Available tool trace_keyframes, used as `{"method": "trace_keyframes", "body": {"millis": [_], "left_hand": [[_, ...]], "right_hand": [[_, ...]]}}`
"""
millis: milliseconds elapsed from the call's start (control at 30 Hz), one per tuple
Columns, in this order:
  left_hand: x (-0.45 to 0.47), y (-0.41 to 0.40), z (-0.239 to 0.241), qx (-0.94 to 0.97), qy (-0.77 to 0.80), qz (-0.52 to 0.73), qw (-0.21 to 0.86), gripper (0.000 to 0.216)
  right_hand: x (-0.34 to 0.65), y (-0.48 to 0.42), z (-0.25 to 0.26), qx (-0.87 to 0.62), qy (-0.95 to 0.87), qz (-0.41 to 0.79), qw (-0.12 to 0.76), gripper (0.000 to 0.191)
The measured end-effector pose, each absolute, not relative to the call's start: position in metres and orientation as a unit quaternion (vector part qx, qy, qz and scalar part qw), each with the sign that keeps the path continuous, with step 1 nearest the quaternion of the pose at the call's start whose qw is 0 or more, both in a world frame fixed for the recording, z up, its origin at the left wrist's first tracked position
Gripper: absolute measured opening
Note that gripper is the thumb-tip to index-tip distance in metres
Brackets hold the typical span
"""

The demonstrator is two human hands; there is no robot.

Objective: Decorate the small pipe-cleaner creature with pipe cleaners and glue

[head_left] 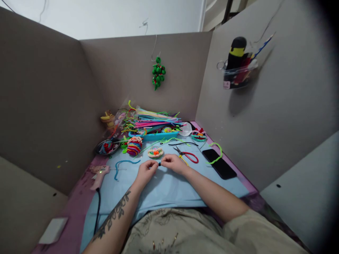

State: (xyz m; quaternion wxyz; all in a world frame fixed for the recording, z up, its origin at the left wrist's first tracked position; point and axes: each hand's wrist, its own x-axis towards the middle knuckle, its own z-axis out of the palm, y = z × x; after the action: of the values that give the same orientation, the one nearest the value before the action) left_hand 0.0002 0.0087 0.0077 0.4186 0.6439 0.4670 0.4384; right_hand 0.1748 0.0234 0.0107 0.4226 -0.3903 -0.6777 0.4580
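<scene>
Over the light blue mat, my left hand (147,171) and my right hand (174,163) come together with fingertips pinched. Between them is a small black piece (159,164), mostly covered by the fingers; it looks fuzzy like pipe cleaner, though its shape is hard to make out. Just beyond lies a round cream pipe-cleaner piece (155,152) with an orange centre. Red-handled scissors (191,157) rest with blades apart, right of my right hand. A black pipe cleaner (183,144) and a green one (174,140) lie farther back. Left of my left hand curves a blue pipe cleaner (120,163).
A pink glue gun (100,177) with a black cord lies left. At the back stands a blue tray (156,136) heaped with pipe cleaners, beside a striped woven piece (134,146). A black phone (220,165) lies right. Grey partitions (143,84) enclose the table.
</scene>
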Motion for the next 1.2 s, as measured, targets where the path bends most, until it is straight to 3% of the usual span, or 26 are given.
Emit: {"method": "trace_keyframes", "body": {"millis": [233, 467, 833, 1200], "left_hand": [[0.002, 0.009, 0.005, 0.631, 0.468, 0.437, 0.438, 0.019], [0.002, 0.009, 0.005, 0.650, 0.474, 0.438, 0.401, 0.018], [0.001, 0.010, 0.008, 0.614, 0.471, 0.441, 0.455, 0.028], [0.001, 0.013, -0.002, 0.628, 0.464, 0.422, 0.460, 0.023]], "right_hand": [[0.172, 0.023, 0.009, -0.375, -0.707, 0.429, 0.418, 0.013], [0.170, 0.024, 0.005, -0.386, -0.671, 0.478, 0.415, 0.013], [0.173, 0.032, -0.005, -0.402, -0.570, 0.581, 0.420, 0.019], [0.169, 0.027, -0.002, -0.393, -0.595, 0.567, 0.414, 0.023]]}}
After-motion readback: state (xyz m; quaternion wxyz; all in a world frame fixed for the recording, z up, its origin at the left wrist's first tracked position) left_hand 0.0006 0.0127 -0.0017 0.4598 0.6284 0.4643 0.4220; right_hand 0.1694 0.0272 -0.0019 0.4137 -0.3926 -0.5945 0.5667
